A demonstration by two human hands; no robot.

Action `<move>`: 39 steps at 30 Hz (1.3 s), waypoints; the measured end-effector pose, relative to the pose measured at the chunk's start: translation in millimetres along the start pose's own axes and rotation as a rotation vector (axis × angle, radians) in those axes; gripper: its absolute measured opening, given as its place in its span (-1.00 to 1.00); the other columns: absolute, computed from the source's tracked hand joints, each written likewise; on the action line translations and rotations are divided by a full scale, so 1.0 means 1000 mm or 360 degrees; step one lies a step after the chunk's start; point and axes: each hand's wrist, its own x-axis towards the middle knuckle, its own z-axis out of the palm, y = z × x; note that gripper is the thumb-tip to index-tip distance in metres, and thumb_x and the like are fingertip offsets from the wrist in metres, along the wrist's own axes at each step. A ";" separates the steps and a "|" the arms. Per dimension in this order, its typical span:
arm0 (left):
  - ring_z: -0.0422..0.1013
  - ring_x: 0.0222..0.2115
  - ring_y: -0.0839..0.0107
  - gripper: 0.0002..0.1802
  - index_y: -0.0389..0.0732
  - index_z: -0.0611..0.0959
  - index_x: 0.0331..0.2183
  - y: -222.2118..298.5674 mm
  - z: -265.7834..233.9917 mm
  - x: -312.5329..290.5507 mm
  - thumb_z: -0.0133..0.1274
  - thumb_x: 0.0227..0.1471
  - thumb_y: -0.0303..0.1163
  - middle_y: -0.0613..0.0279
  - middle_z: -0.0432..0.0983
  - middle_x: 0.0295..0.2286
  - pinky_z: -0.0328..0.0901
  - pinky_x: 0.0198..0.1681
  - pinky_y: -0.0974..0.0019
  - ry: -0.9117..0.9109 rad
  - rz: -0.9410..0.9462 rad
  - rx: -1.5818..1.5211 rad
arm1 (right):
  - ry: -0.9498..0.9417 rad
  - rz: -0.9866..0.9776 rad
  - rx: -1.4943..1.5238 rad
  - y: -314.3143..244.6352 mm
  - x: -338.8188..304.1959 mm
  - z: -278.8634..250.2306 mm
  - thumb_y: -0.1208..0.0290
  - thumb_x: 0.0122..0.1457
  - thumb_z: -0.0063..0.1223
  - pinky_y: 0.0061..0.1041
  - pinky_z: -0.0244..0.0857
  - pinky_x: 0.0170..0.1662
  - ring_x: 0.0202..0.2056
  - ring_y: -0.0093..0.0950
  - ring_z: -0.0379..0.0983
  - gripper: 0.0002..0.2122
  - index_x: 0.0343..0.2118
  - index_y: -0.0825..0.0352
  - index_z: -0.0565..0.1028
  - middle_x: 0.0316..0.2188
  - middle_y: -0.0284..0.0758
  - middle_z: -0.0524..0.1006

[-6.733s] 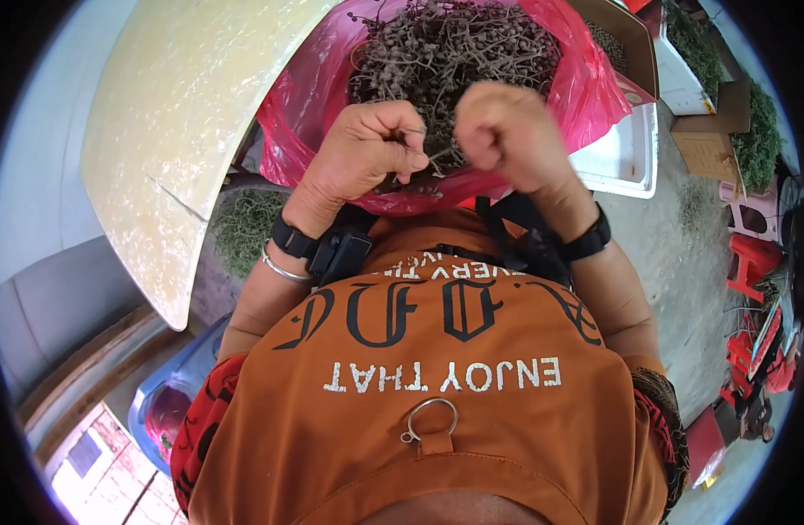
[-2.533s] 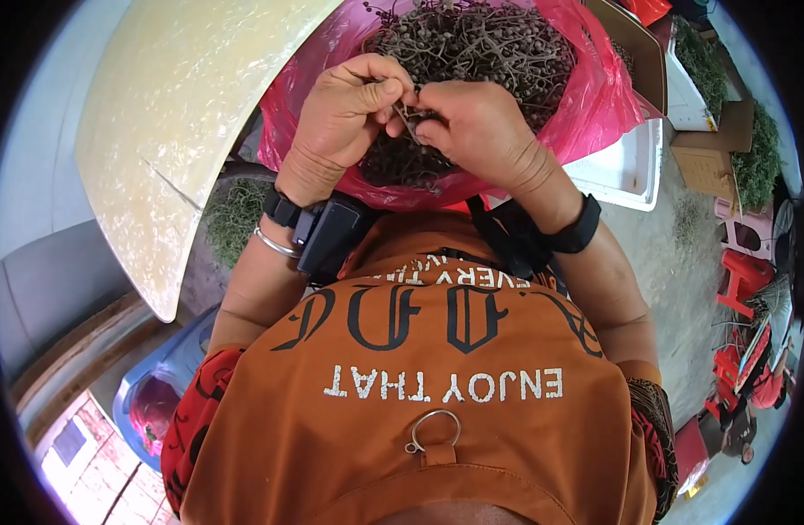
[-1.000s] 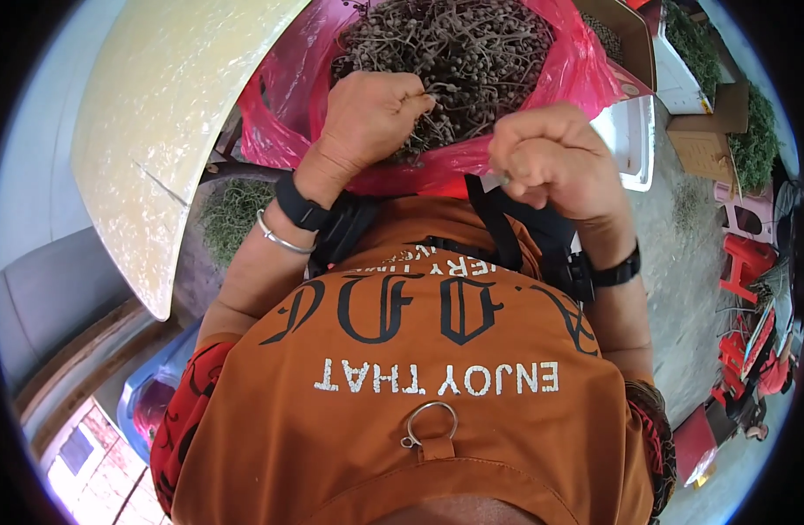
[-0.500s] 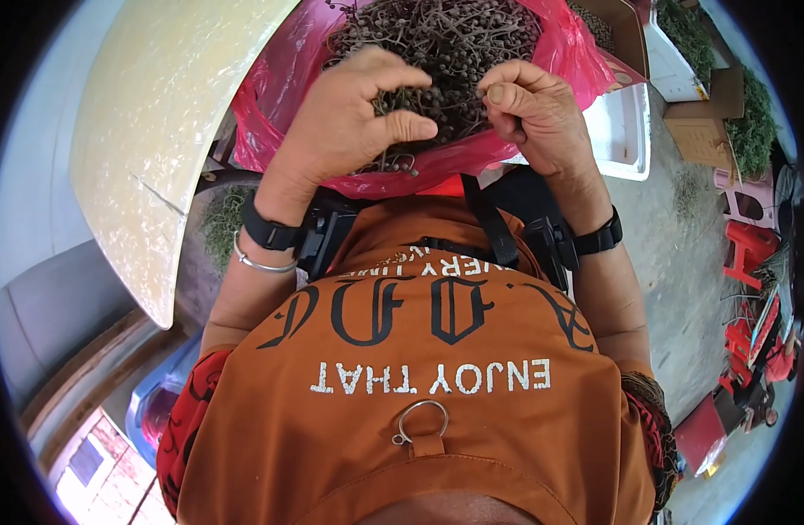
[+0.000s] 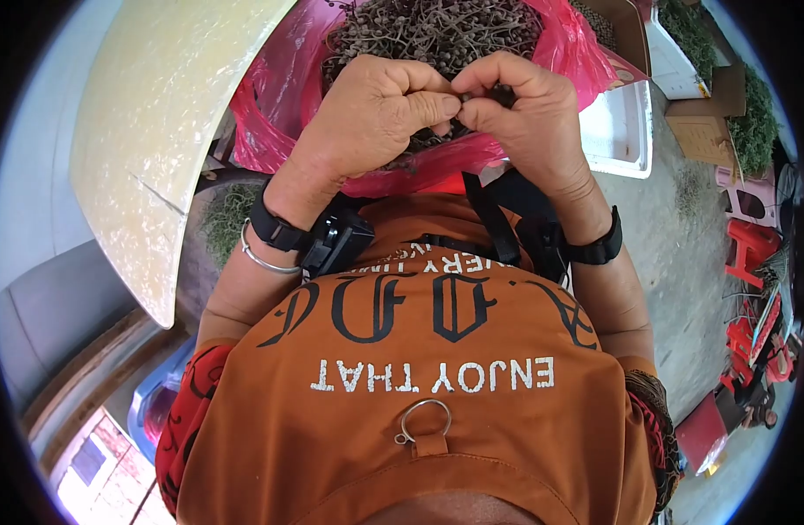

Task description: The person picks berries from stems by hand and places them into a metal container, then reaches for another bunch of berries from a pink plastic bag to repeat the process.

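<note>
An open pink plastic bag (image 5: 566, 54) in front of me holds a heap of dark dried stems with small round heads (image 5: 433, 33). Over its near side, my left hand (image 5: 367, 114) pinches with thumb and forefinger. Its fingertips meet those of my right hand (image 5: 542, 118), whose thumb and forefinger are also bent into a pinch. Whatever small thing lies between the fingertips is hidden by the fingers. Both hands are just above the heap, partly covering it.
At the left a large pale yellow panel (image 5: 157, 131) leans close to my left arm. A white foam box (image 5: 625, 131) stands right of the bag. Beyond it are a cardboard box (image 5: 704, 131), green plants (image 5: 754, 122) and a red stool (image 5: 750, 249).
My two hands have come together; before, they were apart above the heap. My left thumb and forefinger have closed from a spread position, and the right hand has moved slightly left.
</note>
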 end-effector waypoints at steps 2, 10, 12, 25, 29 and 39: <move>0.30 -0.65 0.66 -0.80 -0.29 0.63 -0.48 -0.001 -0.002 0.001 0.09 -0.07 -0.33 0.37 0.41 -0.71 0.19 -0.59 0.53 -0.0043 -0.0026 0.0099 | -0.0046 -0.0369 -0.0470 0.001 0.001 0.000 0.68 -0.06 0.09 -0.69 0.27 -0.44 -0.48 -0.70 0.37 -0.88 -0.43 0.38 0.48 -0.55 -0.50 0.45; 0.27 -0.69 0.68 -0.84 -0.30 0.60 -0.55 0.000 -0.016 -0.004 0.05 -0.07 -0.40 0.40 0.39 -0.71 0.16 -0.64 0.57 -0.0405 -0.0148 -0.0310 | -0.0299 -0.0326 -0.0126 0.000 0.001 0.000 0.68 -0.03 -0.03 -0.71 0.20 -0.52 -0.57 -0.69 0.30 -0.92 -0.45 0.38 0.42 -0.57 -0.48 0.41; 0.27 -0.70 0.68 -0.84 -0.30 0.59 -0.56 0.002 -0.016 -0.005 0.05 -0.07 -0.41 0.39 0.39 -0.70 0.15 -0.65 0.57 -0.0448 -0.0153 -0.0456 | -0.0316 -0.0241 -0.0040 0.002 0.000 0.000 0.67 -0.01 -0.05 -0.72 0.18 -0.54 -0.60 -0.68 0.28 -0.92 -0.44 0.37 0.42 -0.58 -0.47 0.40; 0.32 -0.72 0.62 -0.73 -0.32 0.58 -0.49 -0.015 -0.021 0.001 0.17 -0.05 -0.28 0.34 0.40 -0.69 0.25 -0.65 0.57 -0.0438 -0.0013 -0.0732 | -0.0216 0.0282 0.0827 -0.002 0.007 -0.004 0.54 0.10 0.03 -0.73 0.19 -0.53 -0.57 -0.73 0.29 -0.94 -0.37 0.39 0.46 -0.54 -0.42 0.45; 0.29 -0.74 0.60 -0.67 -0.34 0.56 -0.50 -0.019 -0.020 0.003 0.18 -0.06 -0.22 0.32 0.38 -0.69 0.26 -0.67 0.54 -0.0414 -0.0076 -0.0776 | -0.0189 -0.0089 0.0266 -0.001 0.009 0.006 0.50 0.08 0.10 -0.71 0.28 -0.42 -0.49 -0.68 0.39 -0.87 -0.32 0.40 0.47 -0.48 -0.37 0.51; 0.25 -0.75 0.59 -0.61 -0.33 0.54 -0.51 -0.014 -0.013 0.014 0.13 -0.02 -0.14 0.30 0.36 -0.70 0.23 -0.70 0.49 -0.0151 -0.0052 -0.0535 | -0.0038 -0.0283 -0.0357 0.001 0.016 0.004 0.44 0.05 0.15 -0.69 0.31 -0.40 -0.47 -0.67 0.43 -0.86 -0.38 0.39 0.49 -0.56 -0.42 0.52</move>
